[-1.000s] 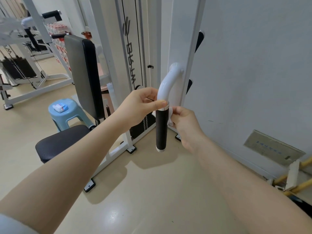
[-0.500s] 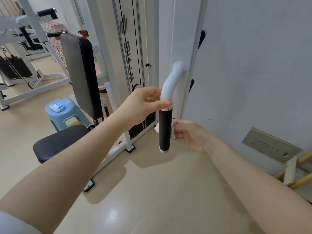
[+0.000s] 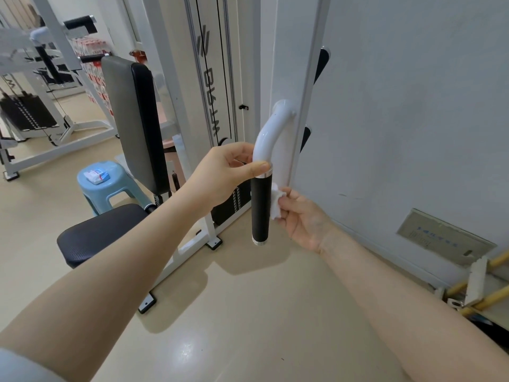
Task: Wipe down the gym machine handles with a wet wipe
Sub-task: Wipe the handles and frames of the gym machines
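The handle (image 3: 260, 208) hangs upright from a curved white tube (image 3: 271, 133) that bends out of the machine's white post (image 3: 292, 78). Its lower part is a black grip with a silver ring at each end.

The left hand (image 3: 228, 175) holds the white tube just above the upper ring: the thumb lies across the front of the tube and the fingers curl round the far side.

The right hand (image 3: 303, 219) sits to the right of the black grip, about halfway down it. Its thumb and fingers pinch a small crumpled white wipe (image 3: 276, 204), which touches the right side of the grip (how firmly it presses cannot be told).

To the left stands the machine's seat (image 3: 102, 232), black and padded, with an upright back pad (image 3: 132, 122) above it. Beyond the seat is a light blue plastic stool (image 3: 110, 186) with a small packet (image 3: 97, 175) lying on top. A grey wall (image 3: 413, 106) runs along the right, and a further white machine (image 3: 41, 78) stands at the far left on the beige floor (image 3: 248, 312).
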